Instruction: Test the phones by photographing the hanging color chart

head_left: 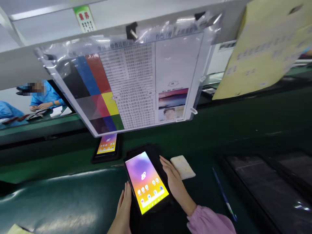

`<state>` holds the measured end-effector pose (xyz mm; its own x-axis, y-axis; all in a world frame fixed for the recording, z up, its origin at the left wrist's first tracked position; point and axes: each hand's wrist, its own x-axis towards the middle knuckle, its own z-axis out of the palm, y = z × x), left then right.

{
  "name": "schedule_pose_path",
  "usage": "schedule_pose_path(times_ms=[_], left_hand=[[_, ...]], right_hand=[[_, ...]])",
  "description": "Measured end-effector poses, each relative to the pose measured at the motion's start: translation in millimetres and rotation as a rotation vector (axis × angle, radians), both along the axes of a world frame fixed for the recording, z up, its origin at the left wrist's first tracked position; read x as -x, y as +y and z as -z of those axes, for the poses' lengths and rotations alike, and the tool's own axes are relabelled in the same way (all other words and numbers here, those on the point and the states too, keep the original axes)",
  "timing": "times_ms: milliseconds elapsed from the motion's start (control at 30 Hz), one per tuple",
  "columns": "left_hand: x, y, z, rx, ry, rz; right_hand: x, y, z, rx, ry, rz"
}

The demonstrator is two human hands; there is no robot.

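Observation:
A lit tablet [146, 182] with a purple-to-yellow home screen lies tilted on a black tray or case on the green bench. My left hand [124, 204] rests against the tablet's left edge, fingers straight and together. My right hand [173, 182] lies along its right edge with fingers stretched out, a pink sleeve at the wrist. Whether either hand grips the tablet is unclear; both just touch its sides.
A second lit tablet [107, 144] sits further back on the green belt. A white cloth pad [182, 166] lies right of my right hand, a blue pen [223, 191] beyond it. Dark trays [265, 188] fill the right. A laminated colour chart [126, 87] hangs overhead. A person in blue works at far left.

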<state>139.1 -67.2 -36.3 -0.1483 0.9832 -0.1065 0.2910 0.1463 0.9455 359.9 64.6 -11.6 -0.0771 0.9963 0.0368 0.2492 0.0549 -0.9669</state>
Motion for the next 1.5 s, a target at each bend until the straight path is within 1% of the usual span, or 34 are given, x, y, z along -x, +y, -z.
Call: schedule_pose_path(times_ms=[67,100,167,267,367,433,500,533,600,733,800,867,933,1000,1100,1133,1200,1267,1333,1433,1500], left_hand=[[-3,36,-6.3,-0.121,0.313,0.216],[-5,53,-9.9,-0.183,0.454,0.274],[-10,87,-15.2,-0.256,0.547,0.284],[-21,131,-15.0,-0.325,0.585,0.222],[-32,171,-8.7,-0.372,0.615,0.084],[-36,191,-6.0,-0.398,0.621,-0.033],[-37,203,-6.5,-0.445,0.617,-0.115],[-36,205,-7.8,-0.479,0.613,-0.132],[-32,201,-11.6,-0.550,0.610,-0.121],[-18,173,-18.0,-0.638,0.641,-0.051],[-6,159,-19.0,-0.641,0.669,-0.061],[12,147,-18.0,-0.620,0.699,-0.125],[36,139,-15.6,-0.574,0.727,-0.231],[63,135,-12.2,-0.495,0.751,-0.354],[100,137,-7.3,-0.312,0.767,-0.504],[108,140,-6.0,-0.249,0.765,-0.519],[119,148,-4.3,-0.154,0.749,-0.480],[121,159,-4.0,-0.115,0.711,-0.408],[118,170,-4.9,-0.114,0.643,-0.370],[111,181,-7.4,-0.126,0.471,-0.384],[109,185,-10.0,-0.131,0.303,-0.415]], right_hand=[[-9,11,4.6,-0.005,0.032,0.086],[-12,16,6.2,-0.017,0.046,0.117],[-19,24,8.3,-0.050,0.070,0.163],[-25,31,9.2,-0.105,0.099,0.195],[-24,30,6.4,-0.153,0.093,0.180],[-22,26,2.6,-0.167,0.070,0.159],[-19,21,-1.6,-0.172,0.039,0.133],[-18,19,-3.7,-0.173,0.023,0.121],[-16,17,-6.9,-0.177,-0.009,0.099],[-15,16,-9.2,-0.190,-0.078,0.073],[-14,15,-8.9,-0.197,-0.117,0.059],[-13,14,-8.4,-0.203,-0.154,0.047],[-12,13,-8.2,-0.212,-0.185,0.037],[-11,12,-8.6,-0.222,-0.207,0.034],[-9,12,-10.0,-0.231,-0.225,0.030],[-8,12,-10.5,-0.232,-0.228,0.027],[-6,12,-11.4,-0.230,-0.233,0.020],[-4,12,-11.9,-0.229,-0.235,0.010],[-1,11,-12.0,-0.230,-0.230,0.004],[3,10,-11.0,-0.235,-0.213,0.006],[5,11,-9.4,-0.238,-0.197,0.007]])
